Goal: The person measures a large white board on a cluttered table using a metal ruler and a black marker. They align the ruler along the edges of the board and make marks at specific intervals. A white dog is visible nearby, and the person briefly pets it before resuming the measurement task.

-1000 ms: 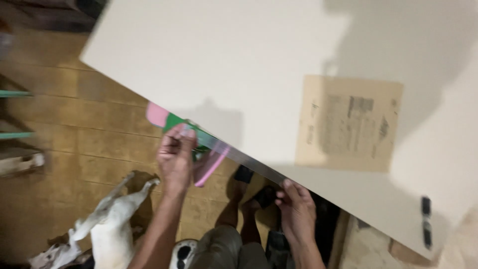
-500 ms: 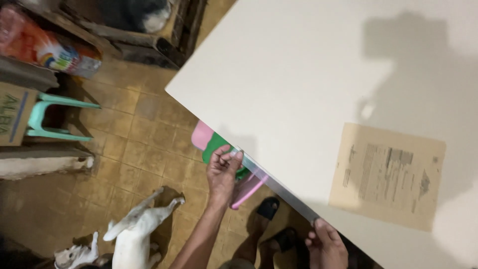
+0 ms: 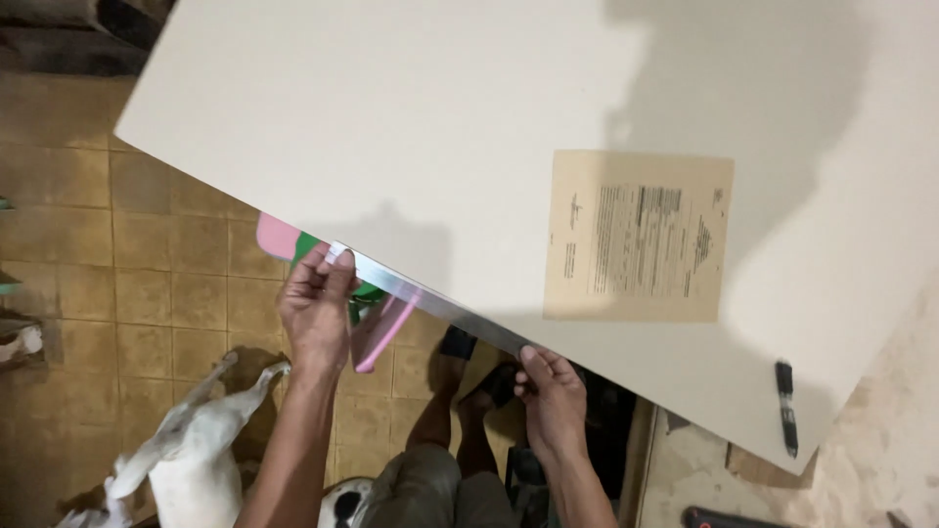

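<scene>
Left hand (image 3: 315, 308) pinches end of metal strip (image 3: 430, 303) along near edge of white tabletop (image 3: 391, 127); right hand (image 3: 553, 396) fingers grip strip's other end. Pink-green stool (image 3: 377, 328) mostly hidden beneath tabletop. White animal (image 3: 186, 460) cut off by frame. Paper sheet (image 3: 638, 237), pen (image 3: 785, 406) well apart from hands.

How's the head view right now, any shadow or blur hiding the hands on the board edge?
Head view: sharp, little blur; a broad shadow falls across the board top right, a smaller one above the left hand; both hands, right hand included, are evenly lit; the paper's print is too small to read.
</scene>
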